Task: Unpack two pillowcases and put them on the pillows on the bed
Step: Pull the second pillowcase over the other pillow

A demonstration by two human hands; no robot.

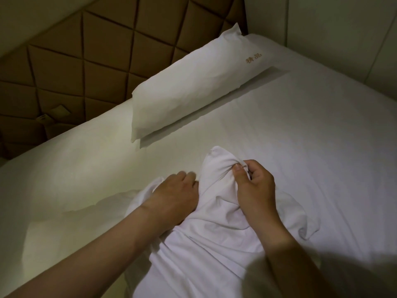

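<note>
A white pillowcase point(206, 244) lies bunched and wrinkled over a pillow near the front of the bed. My right hand point(254, 188) pinches a gathered fold of this pillowcase at its far end. My left hand point(176, 196) is beside it, with its fingers tucked down into the cloth, fingertips hidden. Further back, a second pillow point(193, 84) in a white case with gold embroidered characters lies against the headboard.
The bed point(300, 136) is covered with a white sheet. A brown quilted headboard point(75, 61) runs along the far left. A pale wall point(343, 22) borders the bed at the right.
</note>
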